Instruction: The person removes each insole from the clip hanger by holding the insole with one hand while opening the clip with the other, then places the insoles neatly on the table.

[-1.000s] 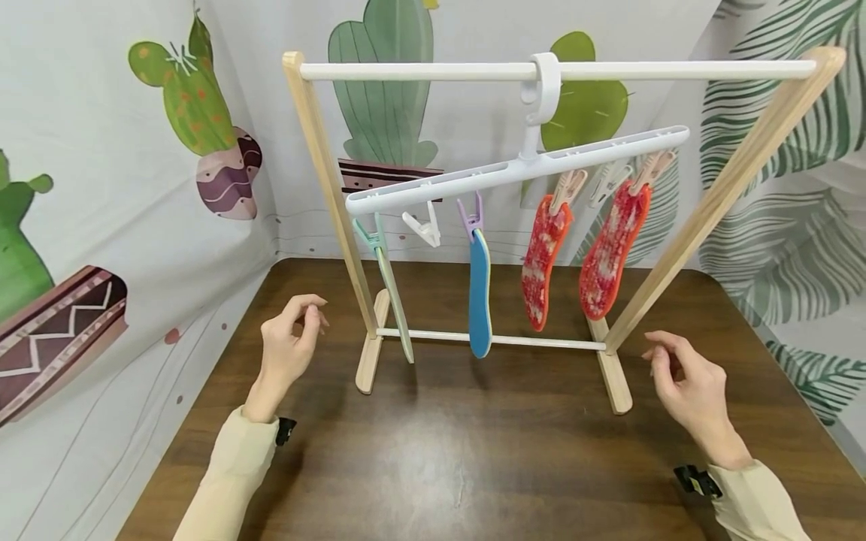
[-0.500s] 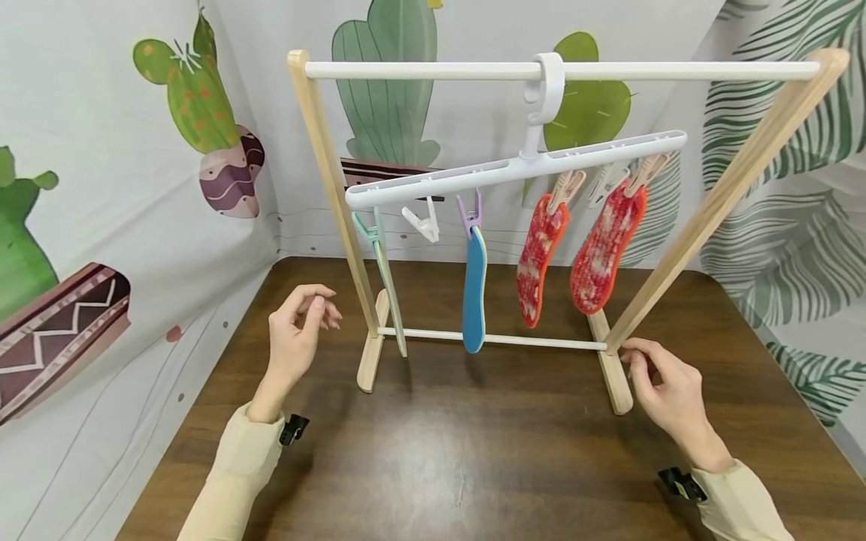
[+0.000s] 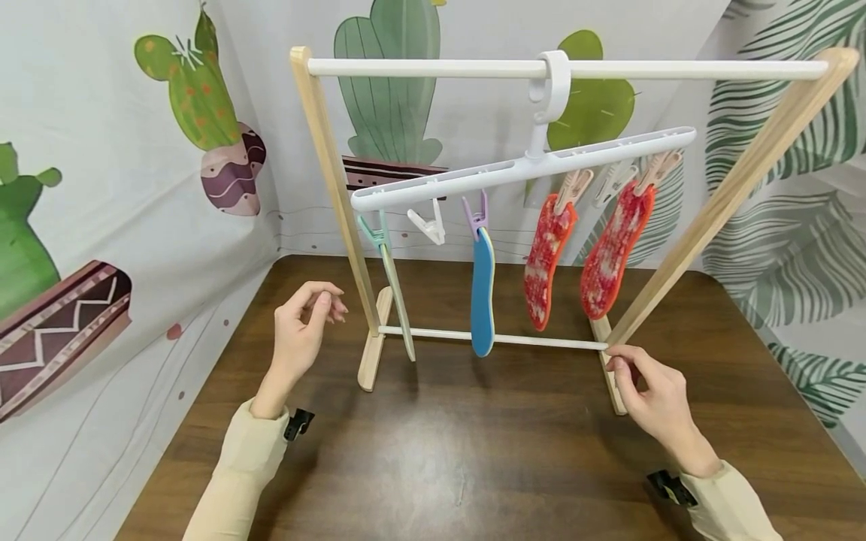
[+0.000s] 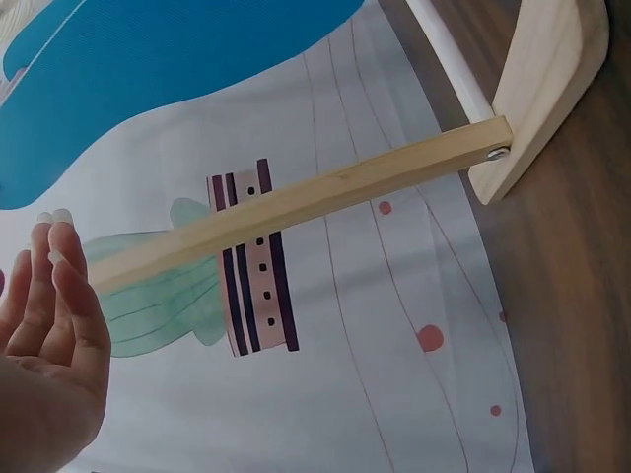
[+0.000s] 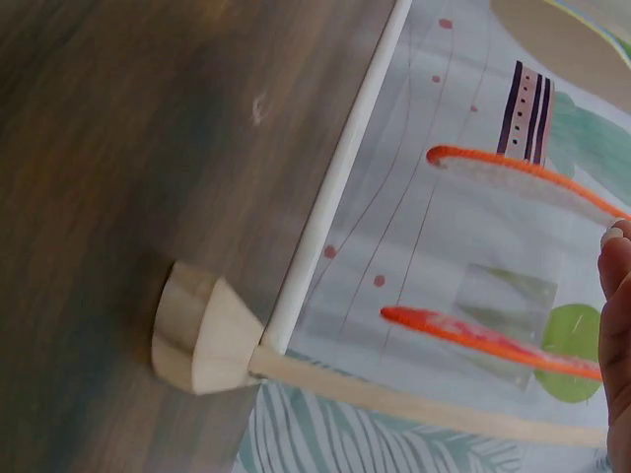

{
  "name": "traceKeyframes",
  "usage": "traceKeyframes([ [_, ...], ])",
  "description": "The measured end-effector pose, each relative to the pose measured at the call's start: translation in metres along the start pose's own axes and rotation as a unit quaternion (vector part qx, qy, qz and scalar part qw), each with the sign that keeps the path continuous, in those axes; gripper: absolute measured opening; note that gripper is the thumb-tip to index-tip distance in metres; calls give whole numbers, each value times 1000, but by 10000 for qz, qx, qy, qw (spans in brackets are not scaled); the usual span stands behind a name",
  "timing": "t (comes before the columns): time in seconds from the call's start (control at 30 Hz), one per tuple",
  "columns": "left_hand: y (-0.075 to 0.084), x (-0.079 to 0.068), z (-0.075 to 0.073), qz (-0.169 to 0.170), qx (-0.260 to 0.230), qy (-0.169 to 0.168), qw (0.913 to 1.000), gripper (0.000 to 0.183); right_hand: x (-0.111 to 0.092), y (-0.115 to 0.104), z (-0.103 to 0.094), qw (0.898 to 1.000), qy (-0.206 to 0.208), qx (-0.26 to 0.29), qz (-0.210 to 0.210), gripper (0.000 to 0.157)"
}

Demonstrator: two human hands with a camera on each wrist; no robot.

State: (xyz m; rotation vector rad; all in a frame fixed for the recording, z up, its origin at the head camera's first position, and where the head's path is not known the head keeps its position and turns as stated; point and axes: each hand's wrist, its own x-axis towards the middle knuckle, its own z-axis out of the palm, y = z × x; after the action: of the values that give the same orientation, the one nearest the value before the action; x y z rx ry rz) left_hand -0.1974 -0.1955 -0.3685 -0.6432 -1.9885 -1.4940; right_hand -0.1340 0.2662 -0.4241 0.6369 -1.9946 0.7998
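Note:
My left hand [image 3: 298, 330] hovers left of the wooden drying rack, fingers loosely bent and holding nothing. In the left wrist view its fingertips appear just below a blue insole [image 4: 177, 69]. My right hand [image 3: 652, 394] is by the rack's right foot [image 3: 614, 387], fingertips overlapping the post's base in the head view, with nothing held. From a tilted white hanger [image 3: 473, 177] hang a blue insole [image 3: 482, 297] on a purple clothespin [image 3: 477, 218] and another, seen edge-on [image 3: 399, 300], on a green clothespin [image 3: 375, 234]. Two red insoles [image 3: 549, 263] hang at right on pale pink clothespins [image 3: 575, 186].
White clothespins [image 3: 430, 225] hang between the insoles. The rack's white top rail [image 3: 433, 68] bears the hanger's hook [image 3: 558, 86]; a white lower bar [image 3: 541, 340] joins its feet. Brown table [image 3: 433, 451]; cactus-print cloth [image 3: 223, 60] behind and at left.
My right hand has moved left to the rack's right foot. The left hand has shifted slightly right and up, closer to the left post. The hanging insoles have swayed a little.

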Motion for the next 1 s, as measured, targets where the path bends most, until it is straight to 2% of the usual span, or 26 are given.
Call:
traceKeyframes([
  [0.2,1,4,3,65,-22,-35,10000,20,5,-8,6,9994,-74,205,-254,26],
  [0.47,6,8,7,40,-101,-59,9999,20,5,-16,13,9981,-160,451,-378,26],
  [0.53,10,9,8,63,-142,-23,9999,19,5,-18,16,9972,-196,560,-444,25],
  [0.77,39,19,17,258,-174,79,9995,17,8,-22,23,9943,-197,835,-640,25],
  [1.0,46,24,23,324,-155,147,9992,17,5,-27,28,9951,-424,612,-652,29],
])
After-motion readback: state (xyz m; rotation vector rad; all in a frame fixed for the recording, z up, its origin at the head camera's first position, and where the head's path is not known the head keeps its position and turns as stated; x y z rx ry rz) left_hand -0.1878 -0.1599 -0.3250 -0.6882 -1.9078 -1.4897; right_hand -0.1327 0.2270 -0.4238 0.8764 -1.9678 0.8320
